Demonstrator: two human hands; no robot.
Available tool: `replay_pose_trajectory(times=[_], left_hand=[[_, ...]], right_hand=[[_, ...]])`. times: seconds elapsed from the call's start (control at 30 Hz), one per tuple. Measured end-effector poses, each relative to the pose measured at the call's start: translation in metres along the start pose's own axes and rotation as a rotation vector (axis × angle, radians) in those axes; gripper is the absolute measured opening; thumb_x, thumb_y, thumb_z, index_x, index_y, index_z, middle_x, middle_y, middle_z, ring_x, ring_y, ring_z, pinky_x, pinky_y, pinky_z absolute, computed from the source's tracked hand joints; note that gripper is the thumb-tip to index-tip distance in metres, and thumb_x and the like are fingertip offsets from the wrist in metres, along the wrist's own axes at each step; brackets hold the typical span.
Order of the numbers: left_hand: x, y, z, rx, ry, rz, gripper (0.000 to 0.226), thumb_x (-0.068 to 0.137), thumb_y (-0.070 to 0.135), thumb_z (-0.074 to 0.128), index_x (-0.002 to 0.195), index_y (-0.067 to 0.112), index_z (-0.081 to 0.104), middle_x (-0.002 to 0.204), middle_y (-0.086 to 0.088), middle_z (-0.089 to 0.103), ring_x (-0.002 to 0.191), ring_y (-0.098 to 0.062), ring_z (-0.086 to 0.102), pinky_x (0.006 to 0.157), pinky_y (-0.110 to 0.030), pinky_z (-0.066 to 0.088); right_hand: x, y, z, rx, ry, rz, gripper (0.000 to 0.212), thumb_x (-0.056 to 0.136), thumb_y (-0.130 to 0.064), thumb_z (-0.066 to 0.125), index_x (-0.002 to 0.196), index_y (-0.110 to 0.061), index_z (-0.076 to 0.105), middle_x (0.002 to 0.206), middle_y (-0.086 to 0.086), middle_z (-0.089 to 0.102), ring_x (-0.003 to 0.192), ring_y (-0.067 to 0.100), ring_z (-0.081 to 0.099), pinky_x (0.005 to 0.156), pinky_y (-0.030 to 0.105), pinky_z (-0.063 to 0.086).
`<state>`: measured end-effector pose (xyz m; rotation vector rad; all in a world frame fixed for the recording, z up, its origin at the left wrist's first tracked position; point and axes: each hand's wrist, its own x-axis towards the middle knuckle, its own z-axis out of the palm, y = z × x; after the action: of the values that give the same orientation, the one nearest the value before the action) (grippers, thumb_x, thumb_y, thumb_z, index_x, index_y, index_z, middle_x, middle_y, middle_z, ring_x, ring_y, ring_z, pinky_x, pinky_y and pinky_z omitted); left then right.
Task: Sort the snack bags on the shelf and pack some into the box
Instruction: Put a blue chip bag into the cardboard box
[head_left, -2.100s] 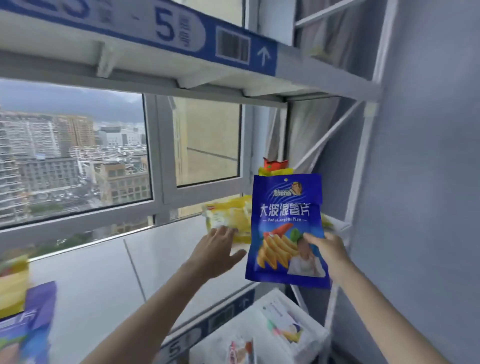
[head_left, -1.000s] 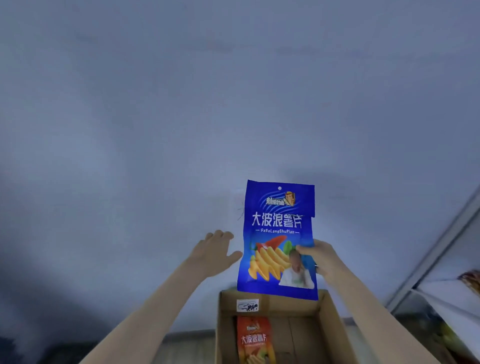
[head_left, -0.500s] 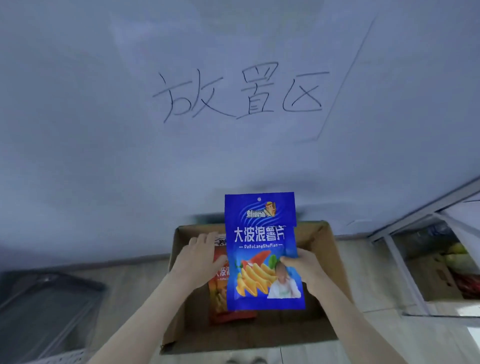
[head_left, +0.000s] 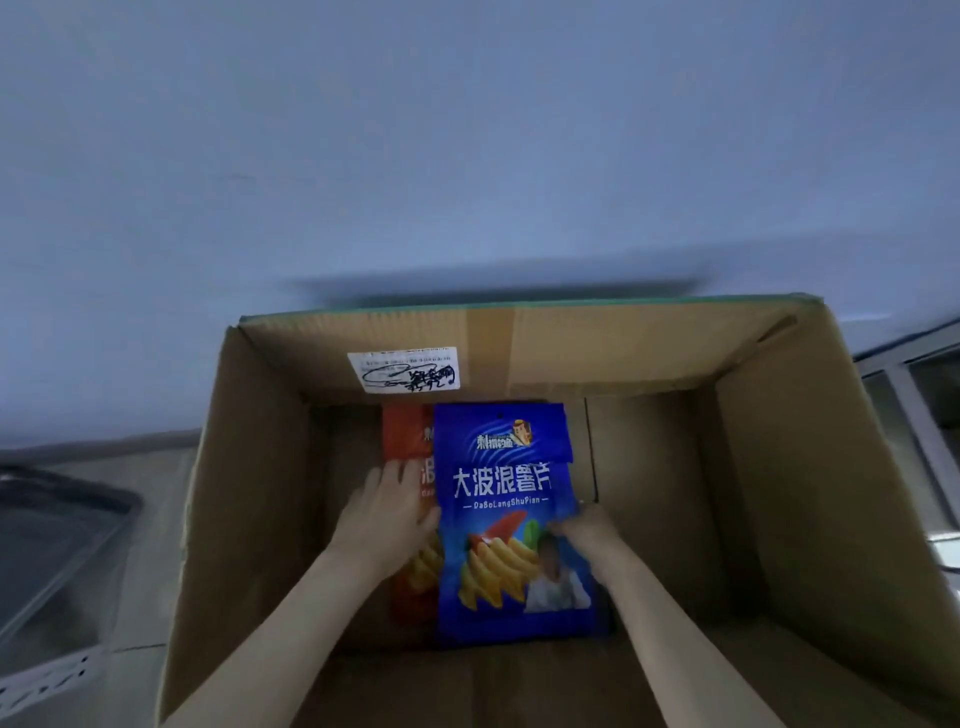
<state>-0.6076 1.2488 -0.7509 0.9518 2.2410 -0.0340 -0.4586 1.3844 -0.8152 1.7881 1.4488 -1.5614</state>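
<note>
An open cardboard box (head_left: 779, 467) fills the lower view, with a white label on its far inner wall. Inside it, a blue chip bag (head_left: 506, 519) lies over an orange-red chip bag (head_left: 408, 436), covering most of it. My right hand (head_left: 587, 535) pinches the blue bag's right edge. My left hand (head_left: 387, 514) rests flat, fingers spread, on the orange-red bag beside the blue bag's left edge. Both forearms reach down into the box.
A grey-blue wall (head_left: 467, 156) stands right behind the box. A dark plastic crate (head_left: 57, 561) sits on the floor to the left. A metal shelf frame (head_left: 919, 415) shows at the right edge. The box's right half is bare cardboard.
I turned from the shelf to the box with the blue bag. Both hands have gone down into the box, and the blue bag now lies over the orange-red one.
</note>
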Motion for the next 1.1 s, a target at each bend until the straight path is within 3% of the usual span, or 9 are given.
replay_pose_trajectory(times=[0.07, 0.13, 0.23, 0.33, 0.4, 0.6, 0.77, 0.9, 1.1], left_hand=[[0.002, 0.000, 0.001, -0.014, 0.007, 0.001, 0.047, 0.091, 0.038, 0.047, 0.132, 0.018, 0.035, 0.133, -0.006, 0.045, 0.122, -0.024, 0.045, 0.099, -0.035, 0.040], [-0.003, 0.005, -0.006, -0.011, 0.006, 0.004, 0.048, 0.091, 0.037, 0.047, 0.133, 0.017, 0.035, 0.134, -0.007, 0.045, 0.122, -0.024, 0.044, 0.100, -0.036, 0.041], [-0.021, 0.018, -0.038, 0.037, 0.026, 0.022, 0.049, 0.092, 0.036, 0.045, 0.134, 0.015, 0.034, 0.134, -0.008, 0.044, 0.122, -0.025, 0.044, 0.098, -0.035, 0.040], [-0.056, 0.036, -0.095, 0.063, 0.082, 0.036, 0.049, 0.093, 0.035, 0.042, 0.136, 0.014, 0.032, 0.137, -0.008, 0.043, 0.124, -0.025, 0.043, 0.100, -0.034, 0.039], [-0.087, 0.049, -0.146, 0.071, 0.137, 0.051, 0.048, 0.093, 0.035, 0.041, 0.136, 0.014, 0.033, 0.138, -0.008, 0.042, 0.125, -0.024, 0.042, 0.100, -0.033, 0.038], [-0.219, 0.082, -0.336, 0.124, 0.371, 0.046, 0.054, 0.094, 0.035, 0.039, 0.141, 0.013, 0.026, 0.142, -0.008, 0.037, 0.132, -0.026, 0.035, 0.106, -0.036, 0.032], [-0.368, 0.088, -0.455, 0.118, 0.628, -0.015, 0.053, 0.094, 0.037, 0.040, 0.140, 0.012, 0.028, 0.138, -0.009, 0.041, 0.128, -0.027, 0.038, 0.104, -0.036, 0.034], [-0.495, 0.061, -0.487, 0.123, 0.773, -0.156, 0.054, 0.094, 0.037, 0.040, 0.140, 0.012, 0.028, 0.139, -0.009, 0.041, 0.130, -0.027, 0.038, 0.104, -0.038, 0.035], [-0.673, -0.020, -0.453, 0.051, 0.872, -0.507, 0.054, 0.094, 0.038, 0.041, 0.140, 0.012, 0.029, 0.140, -0.009, 0.040, 0.131, -0.028, 0.038, 0.105, -0.041, 0.035]], right_hand=[[-0.002, -0.005, 0.003, -0.082, 0.134, -0.064, 0.049, 0.085, -0.011, 0.059, 0.129, -0.002, 0.040, 0.129, 0.020, 0.054, 0.118, 0.033, 0.053, 0.095, 0.039, 0.047], [-0.012, -0.015, 0.000, -0.193, 0.233, -0.180, 0.048, 0.087, -0.015, 0.056, 0.130, -0.007, 0.037, 0.128, 0.018, 0.053, 0.114, 0.032, 0.056, 0.094, 0.045, 0.049], [-0.049, -0.043, -0.015, -0.327, 0.205, -0.337, 0.039, 0.091, -0.022, 0.053, 0.127, -0.014, 0.041, 0.115, 0.013, 0.063, 0.098, 0.025, 0.065, 0.081, 0.038, 0.057], [-0.110, -0.086, -0.041, -0.527, 0.191, -0.488, 0.040, 0.092, -0.024, 0.050, 0.130, -0.016, 0.043, 0.125, 0.010, 0.058, 0.114, 0.026, 0.057, 0.091, 0.037, 0.050], [-0.164, -0.120, -0.063, -0.599, 0.207, -0.593, 0.039, 0.092, -0.025, 0.049, 0.129, -0.015, 0.045, 0.131, 0.009, 0.054, 0.122, 0.025, 0.050, 0.101, 0.041, 0.043], [-0.370, -0.227, -0.123, -0.752, 0.260, -0.864, 0.037, 0.093, -0.024, 0.042, 0.128, -0.013, 0.043, 0.131, 0.010, 0.051, 0.122, 0.026, 0.047, 0.101, 0.037, 0.039], [-0.555, -0.275, -0.124, -0.854, 0.267, -1.158, 0.039, 0.093, -0.028, 0.041, 0.130, -0.015, 0.041, 0.134, 0.008, 0.049, 0.124, 0.026, 0.044, 0.102, 0.035, 0.035], [-0.678, -0.279, -0.104, -0.880, 0.255, -1.393, 0.041, 0.094, -0.030, 0.041, 0.131, -0.013, 0.041, 0.135, 0.010, 0.048, 0.125, 0.027, 0.044, 0.101, 0.037, 0.035], [-0.800, -0.237, -0.018, -1.018, 0.137, -1.624, 0.043, 0.095, -0.033, 0.041, 0.132, -0.012, 0.040, 0.133, 0.010, 0.049, 0.123, 0.026, 0.045, 0.101, 0.038, 0.037]])
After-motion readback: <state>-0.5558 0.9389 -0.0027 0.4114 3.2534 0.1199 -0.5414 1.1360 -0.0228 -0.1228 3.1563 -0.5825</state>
